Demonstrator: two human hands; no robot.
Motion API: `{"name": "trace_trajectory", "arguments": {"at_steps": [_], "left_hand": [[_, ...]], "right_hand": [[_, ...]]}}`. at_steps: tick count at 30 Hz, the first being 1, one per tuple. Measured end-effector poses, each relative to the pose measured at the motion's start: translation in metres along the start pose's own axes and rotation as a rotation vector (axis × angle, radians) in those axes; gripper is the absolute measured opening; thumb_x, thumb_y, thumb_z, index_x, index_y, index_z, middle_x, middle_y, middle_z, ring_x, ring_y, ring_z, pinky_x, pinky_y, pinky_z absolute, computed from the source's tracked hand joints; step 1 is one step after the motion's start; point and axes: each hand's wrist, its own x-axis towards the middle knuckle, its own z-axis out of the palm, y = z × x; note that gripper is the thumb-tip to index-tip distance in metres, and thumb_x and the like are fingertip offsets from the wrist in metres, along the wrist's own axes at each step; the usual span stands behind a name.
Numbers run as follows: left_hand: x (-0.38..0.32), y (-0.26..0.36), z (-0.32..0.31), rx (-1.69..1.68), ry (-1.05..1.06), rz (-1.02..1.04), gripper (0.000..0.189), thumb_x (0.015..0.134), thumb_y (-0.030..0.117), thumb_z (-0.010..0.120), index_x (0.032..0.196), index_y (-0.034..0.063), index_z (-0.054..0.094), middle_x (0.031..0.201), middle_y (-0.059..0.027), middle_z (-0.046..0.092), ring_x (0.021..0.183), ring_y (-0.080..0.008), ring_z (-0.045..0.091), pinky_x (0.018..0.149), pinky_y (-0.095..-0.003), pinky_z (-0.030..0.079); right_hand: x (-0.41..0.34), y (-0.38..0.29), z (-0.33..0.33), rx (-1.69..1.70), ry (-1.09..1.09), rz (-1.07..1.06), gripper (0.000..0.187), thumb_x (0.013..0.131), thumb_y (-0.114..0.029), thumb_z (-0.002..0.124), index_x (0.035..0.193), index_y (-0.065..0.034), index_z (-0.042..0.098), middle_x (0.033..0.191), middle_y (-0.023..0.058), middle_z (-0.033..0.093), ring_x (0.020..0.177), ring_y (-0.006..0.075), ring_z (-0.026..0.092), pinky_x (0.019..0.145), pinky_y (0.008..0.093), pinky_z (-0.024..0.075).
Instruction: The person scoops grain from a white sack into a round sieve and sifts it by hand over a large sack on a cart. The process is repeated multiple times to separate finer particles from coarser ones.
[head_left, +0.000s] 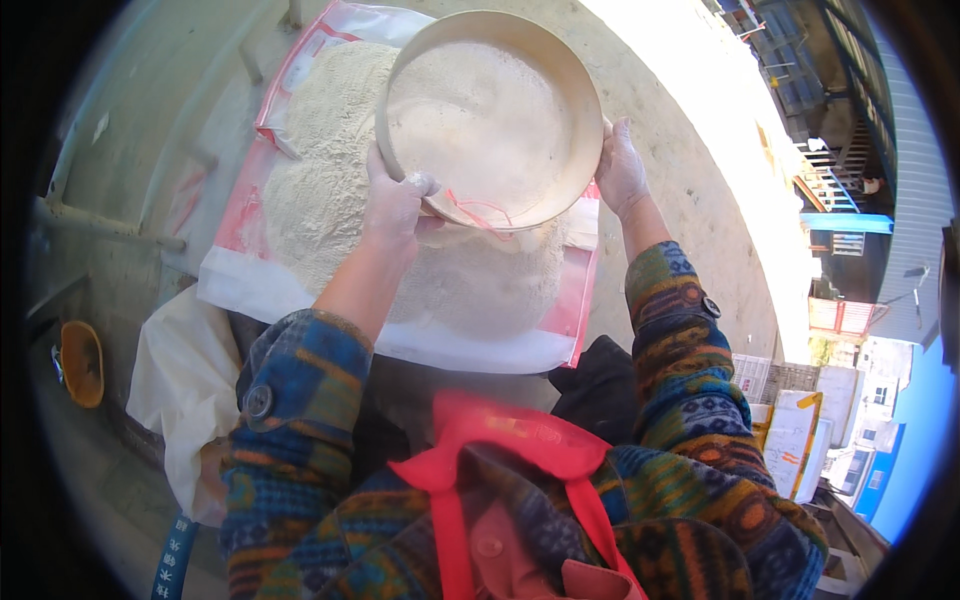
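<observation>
Both my hands hold a round, pale-rimmed sieve by opposite sides, above a heap of pale flour-like powder. My left hand, dusted white, grips the rim at the lower left. At the right side of the rim, my right hand has its thumb up and its fingers against the outside, partly hidden. Powder lies on the sieve's mesh. A thin red string hangs at its near edge. Under the heap a white and red woven plastic sack is spread on the ground.
A whitish cloth bag stands to the left of my knees, with an orange scoop-like object further left. Metal bars run along the left. White boxes stand at the right, below a sunlit strip of concrete ground.
</observation>
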Motion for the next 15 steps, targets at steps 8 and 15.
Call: {"name": "trace_trajectory", "arguments": {"at_steps": [8, 15], "left_hand": [[-0.003, 0.001, 0.002, -0.02, -0.018, -0.004, 0.079, 0.081, -0.004, 0.049, 0.148, 0.0188, 0.014, 0.131, -0.0156, 0.043, 0.106, -0.0295, 0.058, 0.074, -0.0466, 0.058], [0.002, -0.004, -0.002, 0.006, -0.003, 0.021, 0.084, 0.077, 0.001, 0.05, 0.149, 0.0179, 0.011, 0.13, -0.0167, 0.045, 0.104, -0.0299, 0.061, 0.067, -0.0441, 0.06]], "right_hand": [[-0.004, 0.022, -0.005, 0.157, -0.096, 0.018, 0.085, 0.098, -0.063, 0.021, 0.152, -0.0002, 0.003, 0.159, 0.0143, 0.014, 0.146, 0.0278, 0.017, 0.118, 0.0339, 0.0153], [-0.003, 0.02, -0.006, 0.143, 0.065, 0.027, 0.084, 0.098, -0.063, 0.019, 0.152, -0.0014, 0.003, 0.16, 0.0132, 0.012, 0.147, 0.0234, 0.013, 0.118, 0.0327, 0.0138]]}}
